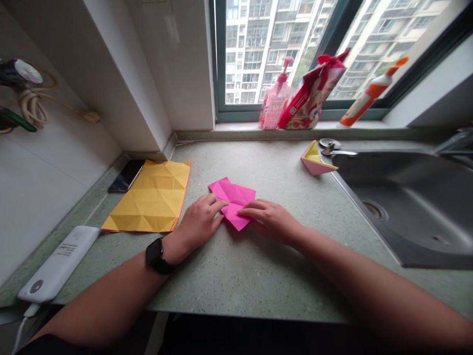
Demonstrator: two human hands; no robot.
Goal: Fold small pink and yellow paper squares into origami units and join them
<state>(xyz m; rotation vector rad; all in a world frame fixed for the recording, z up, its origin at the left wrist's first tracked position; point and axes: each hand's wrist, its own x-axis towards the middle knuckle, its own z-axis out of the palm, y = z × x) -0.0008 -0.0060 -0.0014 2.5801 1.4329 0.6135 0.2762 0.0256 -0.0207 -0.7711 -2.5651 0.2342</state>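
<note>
A folded pink paper [233, 196] lies on the green speckled counter [258, 266]. My left hand [199, 222], with a black watch on its wrist, rests on the paper's left side, its fingers pressed together on a fold. My right hand [271, 221] lies on the paper's right lower part, fingers stretched flat and pressing it down. Both hands meet near the paper's middle crease.
A creased yellow paper sheet [153, 195] lies to the left, a dark phone [126, 175] behind it. A white power bank [59, 264] sits at the left front edge. A folded pink-and-yellow paper shape [316, 160] stands by the steel sink [406, 202]. Bottles and a red pouch [312, 93] line the windowsill.
</note>
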